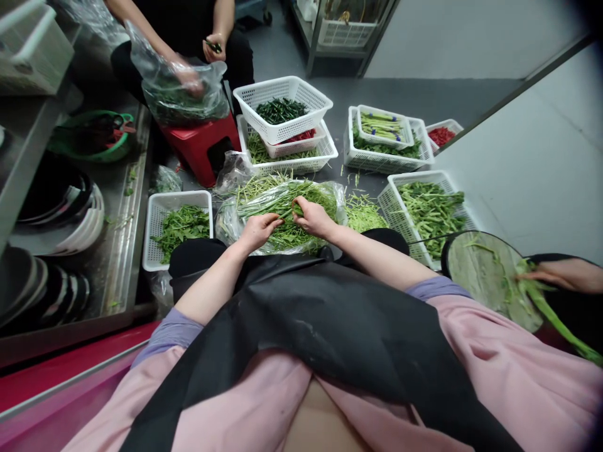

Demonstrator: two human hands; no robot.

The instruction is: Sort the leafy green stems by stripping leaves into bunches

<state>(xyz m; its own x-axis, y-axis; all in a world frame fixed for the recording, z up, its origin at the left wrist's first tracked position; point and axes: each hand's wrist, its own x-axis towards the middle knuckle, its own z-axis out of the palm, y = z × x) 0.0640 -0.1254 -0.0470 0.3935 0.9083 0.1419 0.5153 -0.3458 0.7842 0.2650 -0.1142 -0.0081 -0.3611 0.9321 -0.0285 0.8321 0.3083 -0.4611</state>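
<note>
A clear plastic bag [339, 199] lies spread open in front of me, heaped with long green stems and leaves [282, 199]. Over the left part of the heap, my left hand [260, 231] is closed, its thumb and fingers pinched on the end of thin green stems. My right hand [313, 217] is closed around a small bunch of green stems, a little right of the left one and slightly higher. The two hands are apart, with stems between them. Just left of the bag stands a white basket of leafy greens [181, 235].
White baskets with green chillies [282, 111] and long vegetables [431, 213] stand beyond and right. Cut pieces [362, 213] lie right of the bag. One person reaches into a bag on a red stool [202, 144]; another's hand [556, 274] is by a round board [490, 270]. Metal shelving [127, 251] is left.
</note>
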